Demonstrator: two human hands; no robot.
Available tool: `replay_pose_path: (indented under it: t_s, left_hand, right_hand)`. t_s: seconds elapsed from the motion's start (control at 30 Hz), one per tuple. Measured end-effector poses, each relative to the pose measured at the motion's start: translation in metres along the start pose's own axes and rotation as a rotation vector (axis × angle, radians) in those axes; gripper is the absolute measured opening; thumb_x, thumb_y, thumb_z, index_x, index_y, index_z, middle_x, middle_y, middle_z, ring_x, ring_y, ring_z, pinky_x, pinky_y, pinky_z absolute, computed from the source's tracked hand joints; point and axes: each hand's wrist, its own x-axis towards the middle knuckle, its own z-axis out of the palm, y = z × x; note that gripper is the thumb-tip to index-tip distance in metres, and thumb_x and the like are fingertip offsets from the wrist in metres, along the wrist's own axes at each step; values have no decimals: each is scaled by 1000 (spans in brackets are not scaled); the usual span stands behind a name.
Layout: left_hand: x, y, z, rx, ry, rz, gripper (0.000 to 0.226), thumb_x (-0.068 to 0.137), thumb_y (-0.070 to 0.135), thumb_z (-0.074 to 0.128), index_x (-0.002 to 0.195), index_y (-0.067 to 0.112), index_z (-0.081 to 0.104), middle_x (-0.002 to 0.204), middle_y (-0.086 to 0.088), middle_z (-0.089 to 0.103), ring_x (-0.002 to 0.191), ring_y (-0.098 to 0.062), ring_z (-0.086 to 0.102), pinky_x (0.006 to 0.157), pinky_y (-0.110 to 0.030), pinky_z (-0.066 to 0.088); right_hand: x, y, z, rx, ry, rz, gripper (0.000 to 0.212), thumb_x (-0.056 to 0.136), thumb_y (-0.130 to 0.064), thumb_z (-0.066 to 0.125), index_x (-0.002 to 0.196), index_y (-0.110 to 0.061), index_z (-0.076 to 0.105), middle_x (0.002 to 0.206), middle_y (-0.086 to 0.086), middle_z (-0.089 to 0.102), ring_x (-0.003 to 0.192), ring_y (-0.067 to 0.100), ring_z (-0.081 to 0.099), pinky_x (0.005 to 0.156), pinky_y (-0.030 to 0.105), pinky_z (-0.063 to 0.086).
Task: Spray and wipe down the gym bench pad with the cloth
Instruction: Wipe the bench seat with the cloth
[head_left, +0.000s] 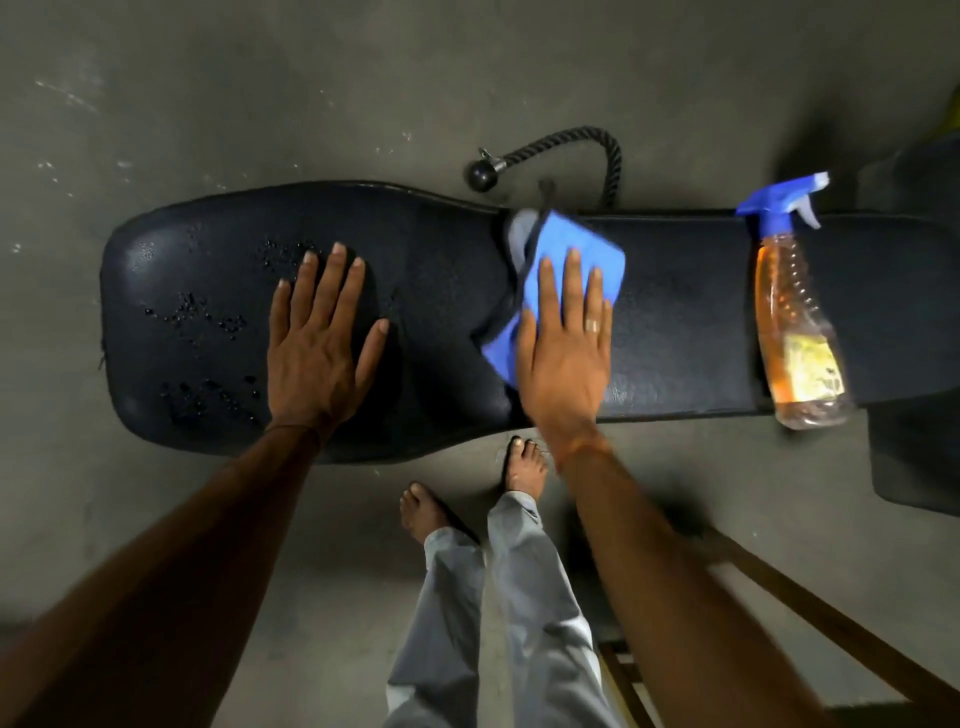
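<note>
The black gym bench pad (441, 270) runs left to right across the view, its wide left part beaded with spray droplets (208, 317). My left hand (322, 338) lies flat on the wide part, fingers spread, holding nothing. My right hand (563, 343) presses flat on a blue cloth (566, 244) at the seam where the pad narrows; a grey patch of the cloth shows at its upper left. A clear spray bottle (795, 322) of orange liquid with a blue trigger head lies on the narrow right part of the pad.
A black rope handle with a ball end (550, 156) lies on the concrete floor behind the bench. My bare feet (524, 467) and grey trousers are in front of it. A wooden frame (779, 587) stands at lower right, and dark gear at the far right.
</note>
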Motion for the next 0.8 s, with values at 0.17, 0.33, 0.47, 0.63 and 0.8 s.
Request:
replay_pose_path:
  t_s: [0.17,0.33,0.47,0.63,0.8]
  left_hand:
    - [0,0,0,10,2,3,66,105,55,22,163,24,14,172,1,7,159,-21,3,128,-47,9]
    - [-1,0,2,0,17,10,66,106,53,26,163,23,16,172,1,8,159,-22,4,128,-48,10]
    - [0,-1,4,5,11,8,66,106,54,25,163,24,13,172,2,5,159,-22,2,128,-49,9]
    - [0,-3,3,2,11,17,65,106,53,25,163,23,15,172,0,7,159,-22,3,128,-49,11]
    - [1,-4,5,5,20,27,65,106,52,27,163,22,16,172,0,8,159,-22,4,128,-49,11]
  right_hand:
    - [-68,-19,7,-7,-76,-3,63,108,-39,28,165,-22,7,173,8,2,159,33,2,128,51,14]
    - [41,-40,6,20,33,-124,59,107,-39,27,164,-26,19,172,1,15,159,28,13,127,48,17]
    - [64,-60,4,70,46,52,59,107,-40,24,164,-24,20,172,3,15,159,28,11,128,48,13]
    - [-54,-51,3,31,-120,-326,63,106,-34,32,165,-25,11,173,2,5,160,28,1,127,50,14]
    - [4,-60,9,29,-24,-255,59,108,-39,31,164,-29,17,173,-1,11,160,26,9,128,47,14]
